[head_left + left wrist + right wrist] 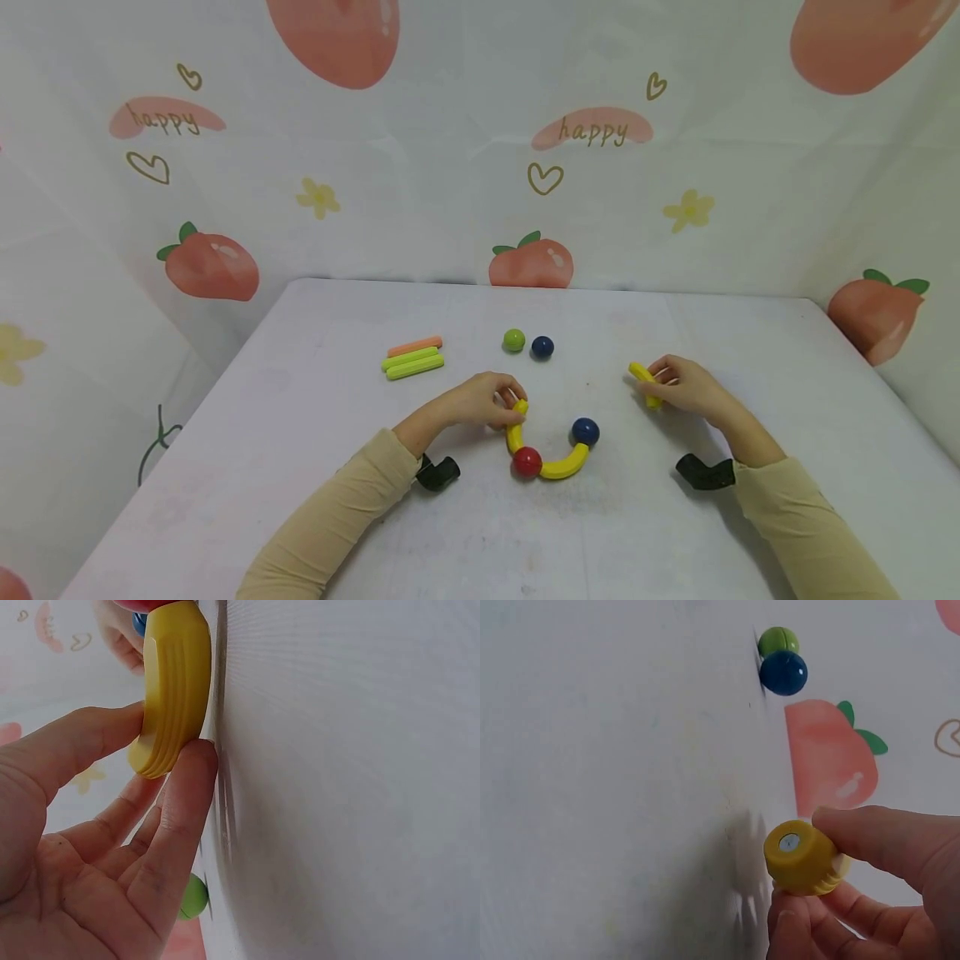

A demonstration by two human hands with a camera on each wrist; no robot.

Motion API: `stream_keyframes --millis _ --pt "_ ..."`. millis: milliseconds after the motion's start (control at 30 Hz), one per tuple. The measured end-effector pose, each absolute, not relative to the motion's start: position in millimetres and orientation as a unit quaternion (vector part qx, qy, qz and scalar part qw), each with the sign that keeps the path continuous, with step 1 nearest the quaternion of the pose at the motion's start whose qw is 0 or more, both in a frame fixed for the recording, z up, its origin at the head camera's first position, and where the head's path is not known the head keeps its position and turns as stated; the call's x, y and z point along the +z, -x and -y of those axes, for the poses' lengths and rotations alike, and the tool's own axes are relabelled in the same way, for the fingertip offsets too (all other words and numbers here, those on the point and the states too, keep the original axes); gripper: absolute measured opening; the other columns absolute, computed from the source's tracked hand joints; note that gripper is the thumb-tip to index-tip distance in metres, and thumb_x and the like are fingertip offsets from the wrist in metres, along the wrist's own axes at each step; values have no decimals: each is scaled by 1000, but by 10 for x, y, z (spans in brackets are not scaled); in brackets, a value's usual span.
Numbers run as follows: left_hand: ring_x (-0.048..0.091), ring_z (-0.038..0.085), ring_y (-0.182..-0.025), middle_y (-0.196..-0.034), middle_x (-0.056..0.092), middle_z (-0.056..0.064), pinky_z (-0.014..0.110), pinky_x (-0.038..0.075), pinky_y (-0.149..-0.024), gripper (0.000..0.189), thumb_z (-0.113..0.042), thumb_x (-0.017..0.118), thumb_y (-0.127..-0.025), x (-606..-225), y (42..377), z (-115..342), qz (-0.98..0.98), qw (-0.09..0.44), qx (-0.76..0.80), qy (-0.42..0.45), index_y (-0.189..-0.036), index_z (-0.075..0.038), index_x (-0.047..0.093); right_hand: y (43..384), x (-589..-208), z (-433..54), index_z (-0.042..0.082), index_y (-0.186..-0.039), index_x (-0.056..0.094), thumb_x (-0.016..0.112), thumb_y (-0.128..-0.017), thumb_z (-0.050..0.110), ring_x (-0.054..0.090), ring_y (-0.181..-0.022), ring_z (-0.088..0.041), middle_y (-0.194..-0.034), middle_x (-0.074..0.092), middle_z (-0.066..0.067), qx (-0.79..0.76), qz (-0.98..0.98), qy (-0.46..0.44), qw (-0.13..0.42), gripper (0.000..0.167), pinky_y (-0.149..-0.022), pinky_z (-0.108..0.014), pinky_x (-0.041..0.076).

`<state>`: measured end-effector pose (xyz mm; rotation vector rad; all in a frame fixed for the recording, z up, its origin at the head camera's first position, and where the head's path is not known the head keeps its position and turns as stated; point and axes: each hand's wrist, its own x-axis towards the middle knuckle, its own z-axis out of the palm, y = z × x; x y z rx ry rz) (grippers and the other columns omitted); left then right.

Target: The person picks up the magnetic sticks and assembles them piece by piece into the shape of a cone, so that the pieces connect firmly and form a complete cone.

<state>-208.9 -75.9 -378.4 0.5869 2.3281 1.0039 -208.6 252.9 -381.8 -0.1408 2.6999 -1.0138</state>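
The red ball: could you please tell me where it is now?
In the head view, the red ball sits slightly right of centre, between two curved yellow pieces, touching both.

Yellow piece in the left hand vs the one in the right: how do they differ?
Contact: the left yellow piece touches the red ball; the right yellow piece touches no other piece.
Pose: in the head view, the left yellow piece runs nearly vertical, the right yellow piece slants down to the right.
Shared: both are yellow and hand-held.
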Motion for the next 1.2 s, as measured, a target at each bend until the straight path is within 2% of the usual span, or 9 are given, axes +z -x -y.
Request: stream_keyframes --millis 333,767,1200 --pt "56 8 -63 -94 61 6 18 45 -57 29 -18 67 -84 -3810 2109 761 -860 262 376 -225 -109 -6 59 2031 -3791 -2341 -7 -119 45 61 -89 21 59 -82 -17 -105 57 -25 -364 -917 79 142 43 -68 -26 53" --pt "54 9 -64 -95 61 6 17 45 -57 28 -17 66 -85 -3816 2106 745 -862 262 372 -223 -111 -7 60 1980 -3742 -2174 -8 -117 47 62 -88 11 64 -83 -21 -106 58 -26 -404 -890 142 155 38 -67 -27 53" --pt "55 7 -64 -96 61 7 17 44 -57 30 -18 65 -86 -3808 2092 743 -857 263 373 -240 -113 -5 60 1961 -3766 -2057 -5 -112 48 66 -87 18 60 -78 -16 -99 57 -19 -416 -885 125 168 39 -66 -26 54"
